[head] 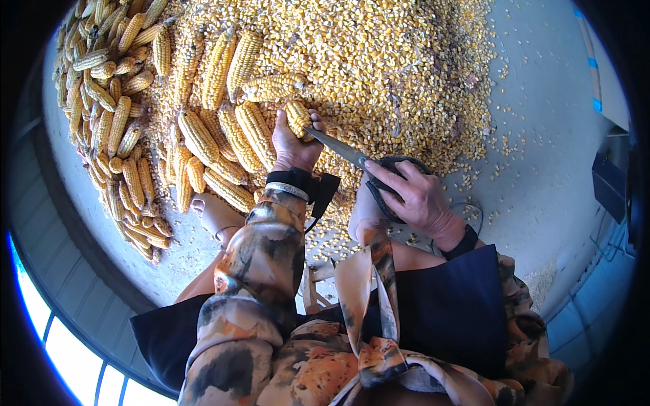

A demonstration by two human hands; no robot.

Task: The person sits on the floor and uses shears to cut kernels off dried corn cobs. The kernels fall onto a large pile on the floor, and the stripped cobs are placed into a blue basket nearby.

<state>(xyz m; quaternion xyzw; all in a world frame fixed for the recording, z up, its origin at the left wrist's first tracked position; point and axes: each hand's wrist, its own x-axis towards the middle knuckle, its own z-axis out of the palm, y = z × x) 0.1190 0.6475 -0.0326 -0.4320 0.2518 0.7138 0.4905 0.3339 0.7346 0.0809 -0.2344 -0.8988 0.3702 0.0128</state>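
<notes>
An ear of dried yellow corn (297, 117) sits in my left hand (297, 149), with the fingers wrapped around its far side and the thumb on its left. My right hand (414, 200) grips a pair of scissors (343, 148) by the dark handles. The metal blades point up and left, and their tip meets the lower right of the held ear. Whether the blades are parted is hard to tell. Several whole ears of corn (255, 133) lie just left of my left hand, on top of loose kernels (365, 76).
A large heap of corn ears (119, 122) rises at the far left. Bare grey floor (538, 167) stretches to the right, with scattered kernels. My slippered feet (368, 205) rest at the pile's near edge. A dark box-like object (608, 185) stands at the right rim.
</notes>
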